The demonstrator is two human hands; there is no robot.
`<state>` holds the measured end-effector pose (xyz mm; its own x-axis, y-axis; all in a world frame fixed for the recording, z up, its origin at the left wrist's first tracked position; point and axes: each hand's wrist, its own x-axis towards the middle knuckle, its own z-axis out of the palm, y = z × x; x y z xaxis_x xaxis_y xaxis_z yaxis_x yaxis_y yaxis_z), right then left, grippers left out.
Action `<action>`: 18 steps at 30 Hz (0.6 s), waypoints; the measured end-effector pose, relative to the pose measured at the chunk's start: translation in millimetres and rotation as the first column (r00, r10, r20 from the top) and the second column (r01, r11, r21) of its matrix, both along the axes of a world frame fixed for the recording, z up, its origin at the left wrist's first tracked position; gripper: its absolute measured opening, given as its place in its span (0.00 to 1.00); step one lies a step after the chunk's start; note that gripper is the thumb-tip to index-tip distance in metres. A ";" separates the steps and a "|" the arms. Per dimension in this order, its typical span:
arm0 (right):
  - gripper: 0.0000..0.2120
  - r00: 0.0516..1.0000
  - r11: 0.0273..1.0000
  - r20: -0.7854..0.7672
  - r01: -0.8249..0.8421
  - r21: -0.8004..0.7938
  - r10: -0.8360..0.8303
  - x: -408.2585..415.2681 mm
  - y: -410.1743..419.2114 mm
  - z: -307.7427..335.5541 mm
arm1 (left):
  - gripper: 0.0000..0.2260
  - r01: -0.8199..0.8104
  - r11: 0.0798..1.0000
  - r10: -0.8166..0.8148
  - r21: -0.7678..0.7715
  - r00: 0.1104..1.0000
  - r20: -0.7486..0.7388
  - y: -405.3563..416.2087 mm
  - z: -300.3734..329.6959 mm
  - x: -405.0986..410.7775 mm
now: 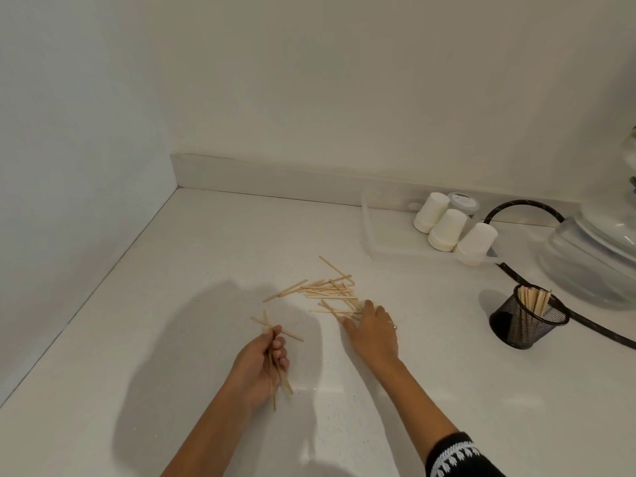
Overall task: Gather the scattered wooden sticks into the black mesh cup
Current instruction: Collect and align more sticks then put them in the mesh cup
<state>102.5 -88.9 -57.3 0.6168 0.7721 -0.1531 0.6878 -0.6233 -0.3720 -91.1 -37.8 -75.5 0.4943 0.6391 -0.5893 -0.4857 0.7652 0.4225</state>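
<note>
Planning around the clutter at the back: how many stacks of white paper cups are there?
3 stacks of white paper cups, lying tipped in a diagonal row in the clear tray: far, middle, nearest. More may be hidden behind them.

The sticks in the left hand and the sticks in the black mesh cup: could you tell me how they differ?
The sticks in the left hand form a small loose bundle, splayed and crossing; the sticks in the black mesh cup stand packed together, more numerous. The left hand holds its bundle above the counter; the black mesh cup rests on it. Both are pale, flat wood.
</note>
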 end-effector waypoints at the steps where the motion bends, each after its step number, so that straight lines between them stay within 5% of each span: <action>1: 0.27 0.998 0.999 0.056 -0.036 -0.025 0.038 -2.0 0.7 -6.5 | 0.09 0.000 1.000 0.000 0.021 1.000 0.008 -1.2 -0.6 0.1; 10: 0.22 0.916 0.956 0.278 -0.292 -0.024 0.287 -12.6 -1.1 -14.4 | 0.20 -0.024 0.988 0.027 0.155 1.000 -0.016 -4.9 -6.0 -4.4; 18: 0.19 0.874 0.943 0.354 -0.305 -0.131 0.332 -5.1 7.8 -5.2 | 0.15 -0.012 0.968 0.031 0.251 0.997 -0.074 -2.5 -3.9 -3.8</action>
